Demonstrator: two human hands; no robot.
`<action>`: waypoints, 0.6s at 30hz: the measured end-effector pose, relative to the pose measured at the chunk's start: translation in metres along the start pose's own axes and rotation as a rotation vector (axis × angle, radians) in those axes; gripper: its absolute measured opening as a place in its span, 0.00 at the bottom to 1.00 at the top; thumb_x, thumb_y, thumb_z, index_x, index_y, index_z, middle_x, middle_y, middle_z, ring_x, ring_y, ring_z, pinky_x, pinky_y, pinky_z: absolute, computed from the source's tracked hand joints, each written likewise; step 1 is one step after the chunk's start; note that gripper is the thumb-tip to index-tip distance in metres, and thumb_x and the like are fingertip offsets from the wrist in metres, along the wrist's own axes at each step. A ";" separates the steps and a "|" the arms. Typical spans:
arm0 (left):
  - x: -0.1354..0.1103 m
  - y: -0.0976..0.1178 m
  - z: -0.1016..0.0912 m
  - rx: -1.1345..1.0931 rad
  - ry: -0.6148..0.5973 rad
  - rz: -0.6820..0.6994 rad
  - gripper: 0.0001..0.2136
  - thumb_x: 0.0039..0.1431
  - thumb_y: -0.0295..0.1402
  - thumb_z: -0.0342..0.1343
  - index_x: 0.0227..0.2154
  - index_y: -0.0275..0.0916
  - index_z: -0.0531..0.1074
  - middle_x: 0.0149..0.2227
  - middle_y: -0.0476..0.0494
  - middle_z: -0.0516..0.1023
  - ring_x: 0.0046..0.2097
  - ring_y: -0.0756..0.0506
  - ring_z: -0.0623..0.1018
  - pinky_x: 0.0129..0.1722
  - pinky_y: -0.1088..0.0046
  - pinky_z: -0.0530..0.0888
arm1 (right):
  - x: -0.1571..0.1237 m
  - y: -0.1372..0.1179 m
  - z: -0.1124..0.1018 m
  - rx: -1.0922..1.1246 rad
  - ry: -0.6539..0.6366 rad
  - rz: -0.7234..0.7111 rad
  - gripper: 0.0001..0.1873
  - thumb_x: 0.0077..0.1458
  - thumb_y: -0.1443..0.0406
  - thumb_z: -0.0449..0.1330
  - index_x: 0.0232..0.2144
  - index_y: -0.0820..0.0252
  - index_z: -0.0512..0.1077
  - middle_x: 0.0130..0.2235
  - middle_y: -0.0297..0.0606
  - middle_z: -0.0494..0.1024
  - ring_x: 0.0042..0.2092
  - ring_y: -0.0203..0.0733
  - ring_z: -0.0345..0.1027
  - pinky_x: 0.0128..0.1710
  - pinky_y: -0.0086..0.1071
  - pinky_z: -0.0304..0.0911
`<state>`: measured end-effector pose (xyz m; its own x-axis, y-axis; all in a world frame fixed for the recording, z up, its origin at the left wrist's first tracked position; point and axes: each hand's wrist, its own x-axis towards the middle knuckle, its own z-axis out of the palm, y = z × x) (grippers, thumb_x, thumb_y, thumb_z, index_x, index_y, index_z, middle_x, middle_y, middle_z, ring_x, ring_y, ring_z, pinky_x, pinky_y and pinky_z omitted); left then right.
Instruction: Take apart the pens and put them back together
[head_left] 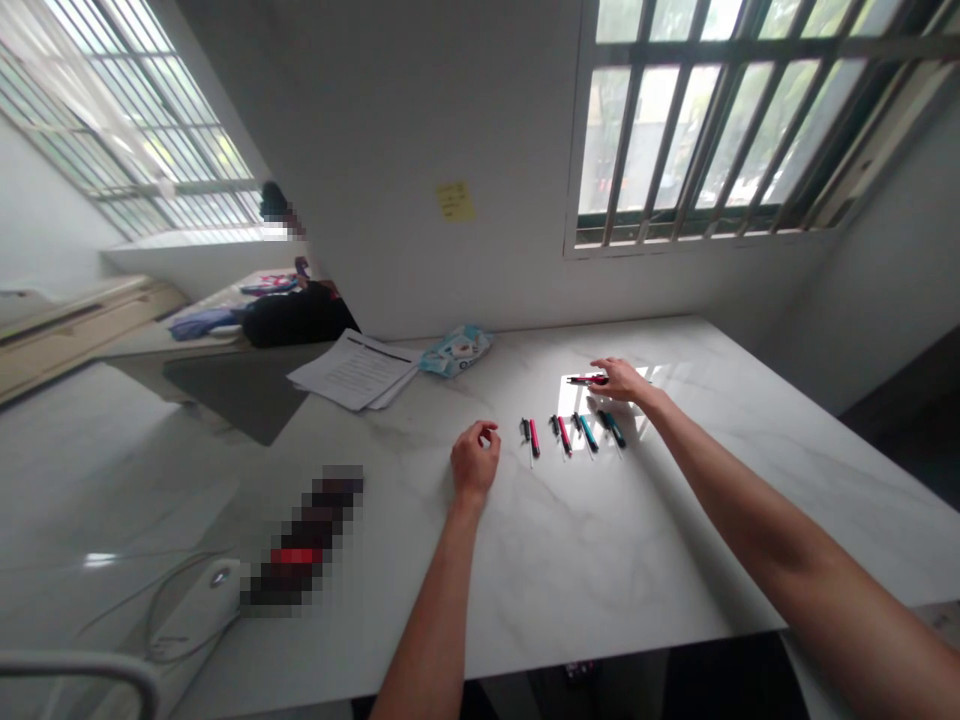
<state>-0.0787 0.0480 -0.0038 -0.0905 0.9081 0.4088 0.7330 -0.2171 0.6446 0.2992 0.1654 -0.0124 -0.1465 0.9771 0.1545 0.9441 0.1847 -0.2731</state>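
My right hand (619, 380) is at the far side of the white marbled table (555, 560), its fingers closed around a red and black pen (587, 380). Part of that pen is hidden under the hand. My left hand (475, 460) rests on the tabletop with its fingers loosely curled and nothing visible in them. Between the hands lies a row of pen parts: a red barrel (534, 438), another red barrel (564, 436), a teal barrel (589, 434) and a darker teal barrel (616, 430). Small black parts and thin pale rods, like refills, lie beside them.
Printed papers (356, 370) and a blue-white soft packet (456, 350) lie by the wall. A pixelated dark object (307, 540) and a white box with a cable (199, 605) are at left. A yellow note (455, 202) hangs on the wall beside a barred window (705, 130).
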 end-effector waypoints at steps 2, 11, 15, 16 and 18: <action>0.000 -0.001 0.001 -0.004 -0.003 -0.001 0.09 0.59 0.28 0.55 0.38 0.43 0.79 0.33 0.48 0.82 0.34 0.46 0.77 0.41 0.71 0.72 | -0.007 0.012 -0.010 -0.027 -0.070 0.026 0.30 0.56 0.57 0.68 0.59 0.62 0.75 0.53 0.51 0.79 0.51 0.54 0.74 0.51 0.36 0.66; 0.002 -0.002 0.004 -0.012 -0.013 0.004 0.08 0.59 0.29 0.56 0.37 0.43 0.79 0.33 0.48 0.82 0.33 0.46 0.76 0.41 0.71 0.72 | -0.006 0.001 -0.004 0.057 -0.009 -0.057 0.18 0.63 0.67 0.60 0.54 0.57 0.79 0.49 0.44 0.82 0.47 0.47 0.74 0.48 0.31 0.64; 0.001 -0.002 0.002 -0.016 -0.018 0.002 0.08 0.58 0.28 0.56 0.37 0.42 0.79 0.33 0.48 0.82 0.33 0.46 0.76 0.41 0.71 0.72 | 0.011 -0.022 0.008 0.065 0.034 -0.127 0.19 0.65 0.67 0.58 0.56 0.57 0.78 0.48 0.44 0.81 0.46 0.45 0.74 0.47 0.30 0.63; 0.000 -0.001 0.002 -0.011 -0.019 -0.002 0.08 0.58 0.28 0.56 0.36 0.42 0.79 0.33 0.48 0.82 0.33 0.46 0.76 0.41 0.71 0.72 | 0.016 -0.029 0.010 0.057 0.034 -0.157 0.19 0.66 0.67 0.58 0.56 0.57 0.78 0.48 0.44 0.81 0.46 0.45 0.74 0.47 0.30 0.63; 0.000 -0.001 0.001 -0.003 -0.021 -0.009 0.08 0.59 0.28 0.56 0.36 0.42 0.79 0.33 0.47 0.82 0.33 0.46 0.77 0.42 0.71 0.72 | 0.026 -0.041 0.014 0.025 0.024 -0.207 0.19 0.67 0.67 0.57 0.57 0.58 0.77 0.48 0.44 0.80 0.47 0.45 0.73 0.48 0.30 0.62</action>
<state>-0.0788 0.0482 -0.0047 -0.0828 0.9173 0.3894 0.7303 -0.2100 0.6500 0.2529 0.1850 -0.0102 -0.3295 0.9150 0.2328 0.8867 0.3846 -0.2566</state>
